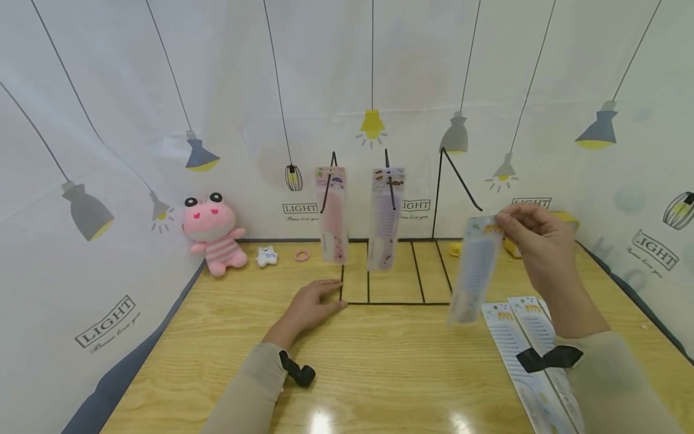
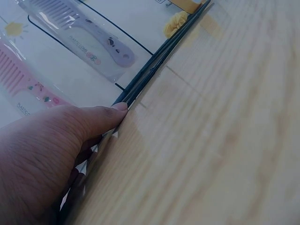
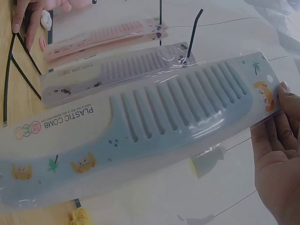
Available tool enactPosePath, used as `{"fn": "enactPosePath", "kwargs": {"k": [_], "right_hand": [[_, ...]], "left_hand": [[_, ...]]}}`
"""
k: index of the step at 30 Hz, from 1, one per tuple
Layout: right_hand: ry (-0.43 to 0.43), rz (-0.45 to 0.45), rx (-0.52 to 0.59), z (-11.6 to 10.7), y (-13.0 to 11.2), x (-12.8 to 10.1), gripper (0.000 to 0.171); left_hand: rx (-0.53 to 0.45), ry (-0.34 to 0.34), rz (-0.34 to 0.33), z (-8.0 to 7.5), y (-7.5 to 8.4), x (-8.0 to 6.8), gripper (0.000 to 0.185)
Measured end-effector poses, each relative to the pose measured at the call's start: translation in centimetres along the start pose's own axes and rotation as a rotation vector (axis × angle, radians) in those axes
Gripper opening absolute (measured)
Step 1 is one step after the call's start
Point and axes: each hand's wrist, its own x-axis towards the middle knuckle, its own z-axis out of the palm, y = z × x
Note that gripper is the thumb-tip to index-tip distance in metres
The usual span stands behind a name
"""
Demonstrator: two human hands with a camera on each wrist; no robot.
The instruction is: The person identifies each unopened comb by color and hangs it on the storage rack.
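I sit at a wooden table [image 1: 379,361] with white lamp-print curtains [image 1: 108,120] around it — they say "LIGHT". My right hand [image 1: 537,241] pinches a blue comb [image 3: 154,122] up in the air; its pack says "PLASTIC COMB". My left hand [image 1: 311,307] lies flat, fingers straight, touching the black wire rack [image 1: 379,301].

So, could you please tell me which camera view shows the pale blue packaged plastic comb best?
The right wrist view: the pale blue packaged plastic comb fills it, print legible, right hand pinching its top. The head view shows it small and blurred; the left wrist view misses it.
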Motion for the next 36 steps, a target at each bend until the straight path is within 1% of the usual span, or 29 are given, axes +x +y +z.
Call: {"fn": "enactPosePath", "kwargs": {"k": [6, 11, 15, 27, 31, 36], "right_hand": [[0.04, 0.0, 0.018, 0.2, 0.2, 0.8, 0.01], [0.06, 0.021, 0.025, 0.3, 0.3, 1.2, 0.013], [0.056, 0.027, 0.03, 0.4, 0.5, 1.5, 0.015], [0.025, -0.016, 0.035, 0.7, 1.4, 1.8, 0.012], [0.027, -0.013, 0.019, 0.7, 1.6, 1.9, 0.012], [0.031, -0.007, -0.033, 0.6, 2.2, 2.3, 0.013]], "left_hand": [[0.012, -0.006, 0.012, 0.0, 0.2, 0.0, 0.059], [0.015, -0.005, 0.011, 0.0, 0.4, -0.1, 0.059], [0.021, 0.003, 0.013, 0.0, 0.4, -0.1, 0.058], [0.007, 0.019, 0.018, -0.1, 0.7, -0.3, 0.056], [0.002, 0.011, 0.011, -0.1, 0.6, -0.3, 0.057], [0.007, 0.009, 0.013, -0.2, 0.5, -0.3, 0.057]]}}
